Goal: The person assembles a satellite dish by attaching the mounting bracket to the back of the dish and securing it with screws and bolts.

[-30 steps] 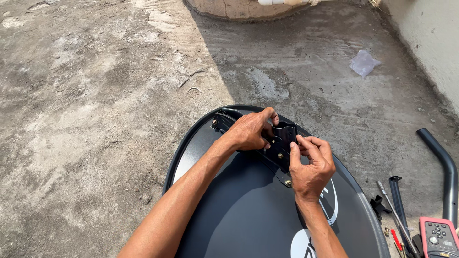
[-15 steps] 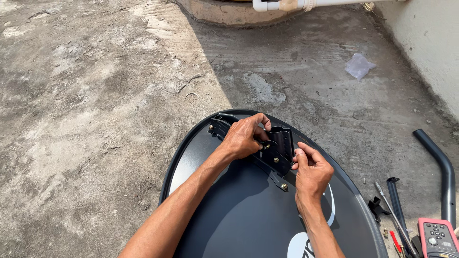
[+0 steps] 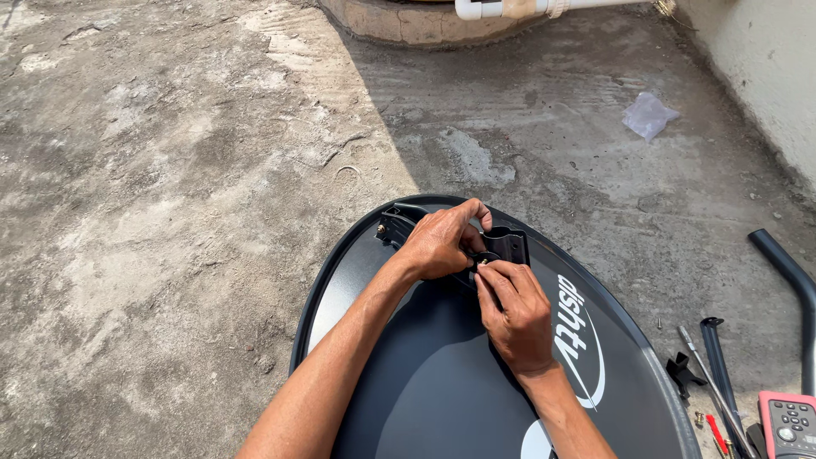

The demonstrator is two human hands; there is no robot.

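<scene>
The left hand (image 3: 442,242) is curled over a black metal bracket (image 3: 501,246) and grips it from above, fingers wrapped around its upper part. The right hand (image 3: 514,310) is closed just beside it, its fingertips (image 3: 486,270) pinched on a small fastener at the bracket's lower edge; the fastener itself is too small to be told clearly. The bracket is seated on the far edge of a dark grey satellite dish (image 3: 442,391), which is laid flat on the concrete floor (image 3: 170,212). To the right of the dish, near the floor's right edge, a bent black tube (image 3: 786,272), a straight black rod (image 3: 718,357) and a small black clamp (image 3: 682,371) are laid out, with a red handheld meter (image 3: 790,425) at the bottom right corner. A crumpled plastic bag (image 3: 648,115) is seen farther off, near the wall (image 3: 756,59), and a white pipe (image 3: 510,8) is visible at the top edge.
</scene>
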